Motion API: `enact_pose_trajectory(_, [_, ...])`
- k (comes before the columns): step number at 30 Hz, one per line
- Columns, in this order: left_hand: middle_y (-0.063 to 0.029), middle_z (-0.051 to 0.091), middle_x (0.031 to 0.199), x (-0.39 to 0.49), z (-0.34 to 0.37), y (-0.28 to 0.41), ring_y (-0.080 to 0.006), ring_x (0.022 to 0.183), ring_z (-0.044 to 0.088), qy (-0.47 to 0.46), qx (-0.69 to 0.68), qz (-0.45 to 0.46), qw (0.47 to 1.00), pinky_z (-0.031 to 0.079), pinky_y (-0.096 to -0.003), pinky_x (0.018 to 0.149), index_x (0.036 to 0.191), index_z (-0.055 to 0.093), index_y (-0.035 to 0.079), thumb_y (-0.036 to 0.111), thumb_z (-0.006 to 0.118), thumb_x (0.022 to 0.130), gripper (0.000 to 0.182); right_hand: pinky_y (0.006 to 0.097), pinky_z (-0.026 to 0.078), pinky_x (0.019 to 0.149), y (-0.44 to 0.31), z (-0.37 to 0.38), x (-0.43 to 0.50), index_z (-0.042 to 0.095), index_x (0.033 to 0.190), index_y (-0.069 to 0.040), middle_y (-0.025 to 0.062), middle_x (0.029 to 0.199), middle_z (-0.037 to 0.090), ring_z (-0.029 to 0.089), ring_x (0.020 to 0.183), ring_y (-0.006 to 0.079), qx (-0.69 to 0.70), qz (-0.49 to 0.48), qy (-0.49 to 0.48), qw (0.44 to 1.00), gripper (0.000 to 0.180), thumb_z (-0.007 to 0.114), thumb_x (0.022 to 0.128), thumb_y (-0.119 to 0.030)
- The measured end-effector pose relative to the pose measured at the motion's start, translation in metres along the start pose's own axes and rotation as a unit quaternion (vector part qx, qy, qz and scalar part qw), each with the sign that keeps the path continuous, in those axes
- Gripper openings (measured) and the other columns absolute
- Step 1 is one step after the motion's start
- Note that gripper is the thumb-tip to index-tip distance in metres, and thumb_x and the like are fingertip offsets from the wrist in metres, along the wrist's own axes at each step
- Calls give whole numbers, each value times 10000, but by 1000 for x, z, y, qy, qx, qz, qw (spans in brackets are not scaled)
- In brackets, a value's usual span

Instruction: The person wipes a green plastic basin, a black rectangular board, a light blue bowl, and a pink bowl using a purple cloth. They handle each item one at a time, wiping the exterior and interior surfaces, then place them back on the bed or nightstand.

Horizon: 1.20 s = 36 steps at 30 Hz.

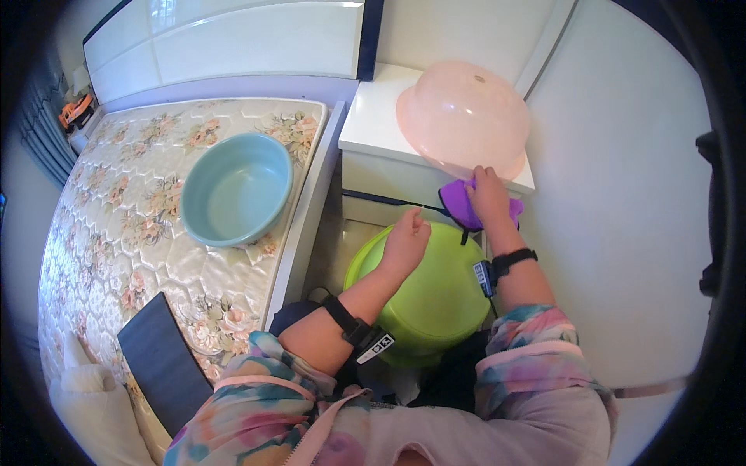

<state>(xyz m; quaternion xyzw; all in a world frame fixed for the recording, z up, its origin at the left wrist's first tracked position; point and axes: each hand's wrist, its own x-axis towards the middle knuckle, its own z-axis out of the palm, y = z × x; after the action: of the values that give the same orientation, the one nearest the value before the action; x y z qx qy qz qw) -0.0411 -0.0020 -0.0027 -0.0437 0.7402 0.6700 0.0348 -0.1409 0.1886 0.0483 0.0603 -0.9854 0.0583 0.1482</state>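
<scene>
My right hand (488, 195) grips a purple cloth (459, 204) with dark edging, which hangs in front of the nightstand just below the rim of a pink plastic basin (472, 113). That basin lies upside down on the nightstand's white top. My left hand (408, 239) is raised over the left part of a green plastic basin (437, 291), fingers partly curled, with nothing seen in it. The green basin is between my legs; what it rests on is hidden. A light blue plastic basin (236, 192) stands on the mattress to the left.
The white nightstand (373, 122) is beside the bed frame (309, 227). A floral mattress (151, 175) fills the left, with a dark flat panel (166, 361) and a rolled white fabric (93, 402) near its lower end. A large white panel (623, 204) bounds the right side.
</scene>
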Motion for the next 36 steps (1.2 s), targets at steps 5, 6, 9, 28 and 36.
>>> enact_pose_trajectory(5, [-139, 558, 1275, 8, -3, -4, -246, 1208, 506, 21, -255, -157, 954, 419, -394, 971, 1343, 472, 21, 503, 500, 960, 616, 479, 495, 778, -11, -25, -67, 560, 921, -44, 174, 950, 580, 594, 911, 395, 69, -11, -23, 997, 246, 710, 797, -194])
enact_pose_trajectory(6, [-143, 547, 1290, 9, -4, -3, -253, 1230, 488, 49, -290, -174, 940, 407, -406, 985, 1357, 456, 22, 527, 493, 958, 645, 480, 493, 777, -13, -32, -83, 562, 903, -44, 172, 945, 580, 591, 910, 397, 90, -12, -26, 996, 239, 712, 794, -196])
enact_pose_trajectory(9, [-167, 524, 1305, 10, -8, 2, -286, 1193, 511, 72, -414, -164, 893, 432, -395, 981, 1420, 376, 42, 598, 477, 940, 742, 468, 491, 765, -13, -53, -127, 580, 886, -54, 155, 942, 583, 593, 903, 385, 144, -10, -32, 989, 213, 715, 784, -182])
enact_pose_trajectory(28, [-47, 579, 745, -18, -21, 29, -207, 694, 557, -123, -581, -65, 802, 480, -318, 682, 992, 602, 63, 667, 474, 906, 623, 361, 507, 841, 118, -71, -187, 683, 990, -81, 69, 959, 666, 631, 867, 219, 348, 212, -121, 905, 139, 669, 857, -118])
enact_pose_trajectory(36, [-41, 594, 723, -4, -27, 18, -165, 624, 553, -75, -471, -140, 868, 481, -306, 598, 979, 605, 74, 531, 480, 970, 474, 393, 518, 851, 141, -46, -173, 597, 1127, -39, 89, 1074, 647, 626, 956, 210, 735, 364, 261, 509, 286, 565, 969, -276])
